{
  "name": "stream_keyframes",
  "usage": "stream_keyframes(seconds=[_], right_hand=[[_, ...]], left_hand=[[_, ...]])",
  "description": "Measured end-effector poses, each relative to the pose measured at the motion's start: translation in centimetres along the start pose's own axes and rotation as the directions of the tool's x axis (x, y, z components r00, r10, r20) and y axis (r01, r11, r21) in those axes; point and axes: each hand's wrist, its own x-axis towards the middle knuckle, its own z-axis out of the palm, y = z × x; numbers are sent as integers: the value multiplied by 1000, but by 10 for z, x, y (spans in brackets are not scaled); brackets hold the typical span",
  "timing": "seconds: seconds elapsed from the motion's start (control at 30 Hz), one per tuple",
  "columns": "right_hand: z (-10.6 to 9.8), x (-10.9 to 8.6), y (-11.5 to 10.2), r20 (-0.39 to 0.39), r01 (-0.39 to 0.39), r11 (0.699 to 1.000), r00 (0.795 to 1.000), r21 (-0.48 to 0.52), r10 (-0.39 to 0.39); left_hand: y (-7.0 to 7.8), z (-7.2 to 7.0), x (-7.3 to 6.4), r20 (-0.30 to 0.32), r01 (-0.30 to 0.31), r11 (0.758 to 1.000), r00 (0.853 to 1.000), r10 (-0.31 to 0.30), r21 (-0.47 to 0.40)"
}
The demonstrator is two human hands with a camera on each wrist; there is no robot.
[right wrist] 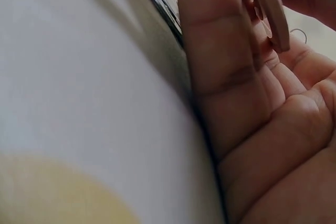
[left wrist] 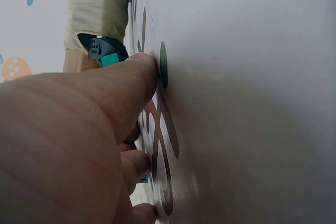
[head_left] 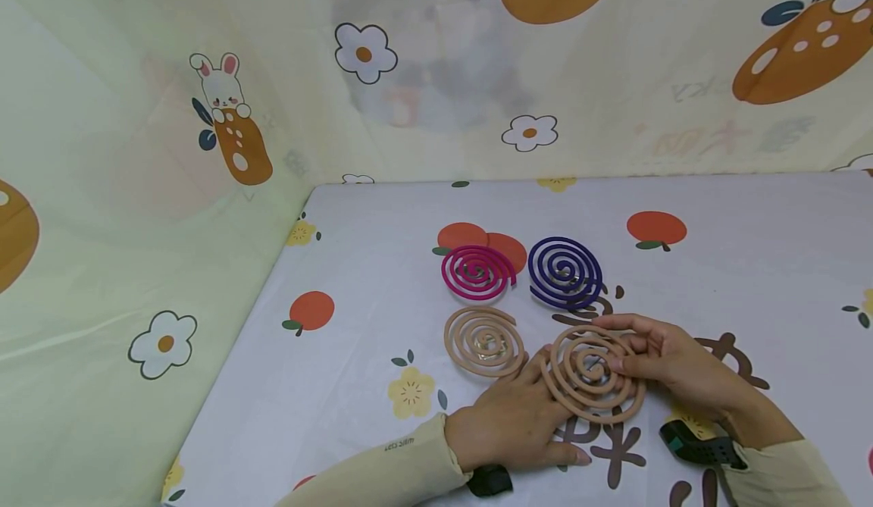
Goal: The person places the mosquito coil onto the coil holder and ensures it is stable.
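Note:
My right hand [head_left: 671,359] pinches a tan spiral mosquito coil [head_left: 569,401] between thumb and fingers; it is tilted, and part of it passes in front of my left fingers. The right wrist view shows a piece of that coil [right wrist: 270,9] at the curled fingers [right wrist: 215,51]. My left hand [head_left: 514,420] rests palm down on the table, thumb spread out, fingertips right at the edge of a second tan coil [head_left: 453,348]. In the left wrist view the thumb [left wrist: 126,85] lies close to the cloth. Behind lie a magenta coil [head_left: 446,276] and a dark blue coil [head_left: 535,264].
A white tablecloth [head_left: 368,264] printed with fruit, flowers and brown characters covers the table. Pale patterned curtains [head_left: 436,151] hang along the back and the left side. Each wrist wears a black band; the right band [head_left: 696,446] shows plainly.

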Motion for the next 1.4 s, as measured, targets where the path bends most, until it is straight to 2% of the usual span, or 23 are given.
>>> stream_keyframes(seconds=[0.37,0.6,0.93,1.13,1.4], right_hand=[[1,-1,-1,-16,-9,1000,1000,20,10],[1,-2,-1,12,-11,999,1000,36,10],[-1,0,0,-30,-41,999,999,29,42],[-2,0,0,-24,-40,997,999,63,42],[-1,0,-1,-32,-67,995,997,70,69]], left_hand=[[0,0,0,15,-6,1000,1000,6,-5],[-1,-1,0,34,-8,999,999,9,-35],[-1,-1,0,25,-18,999,1000,19,-34],[0,0,-1,4,-17,1000,1000,17,-4],[-1,0,0,15,-11,1000,1000,11,-4]])
